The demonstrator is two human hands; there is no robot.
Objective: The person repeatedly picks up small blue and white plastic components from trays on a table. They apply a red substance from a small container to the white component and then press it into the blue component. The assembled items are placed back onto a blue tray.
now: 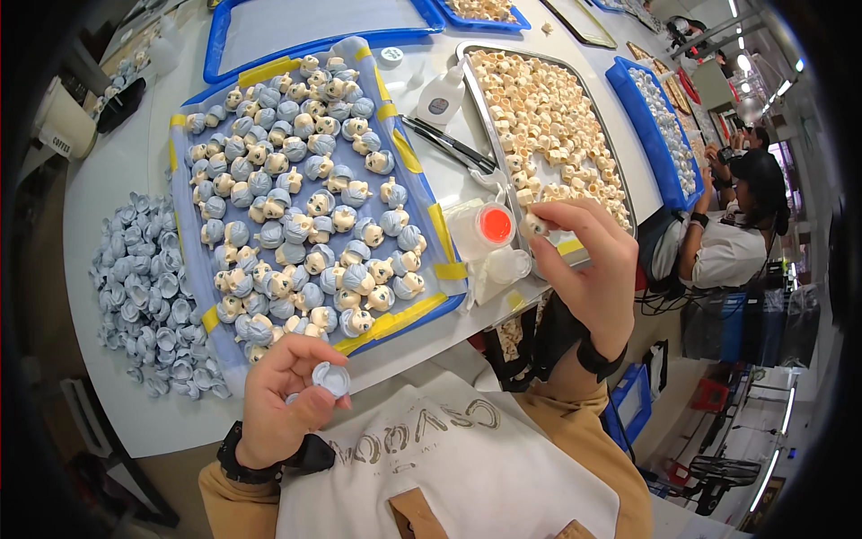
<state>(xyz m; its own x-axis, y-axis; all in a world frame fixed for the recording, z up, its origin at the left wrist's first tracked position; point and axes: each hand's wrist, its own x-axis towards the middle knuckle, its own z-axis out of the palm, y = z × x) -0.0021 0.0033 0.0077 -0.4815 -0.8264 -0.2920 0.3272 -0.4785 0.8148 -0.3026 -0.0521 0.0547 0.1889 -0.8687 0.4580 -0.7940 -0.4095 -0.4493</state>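
Observation:
Close to the table's front edge, my left hand (285, 395) is closed on a pale blue-grey doll hair piece (331, 380), a small hollow shell. A bit of another blue-grey piece seems to show between the fingers. My right hand (588, 260) pinches a small cream doll face piece (535, 225) between thumb and fingers, over the near corner of a metal tray (496, 148) of similar cream pieces (557, 108). Between the hands lies a blue tray lined with cloth (199, 296), holding many doll heads with blue-grey hair (319, 202).
Loose blue-grey hair pieces (148, 287) are heaped at left. A jar with an orange-red top (495, 225), a white bottle (440, 97) and dark tweezers (449, 144) stand or lie between the trays. Another blue tray (651, 135) is at right, near a seated person (732, 242).

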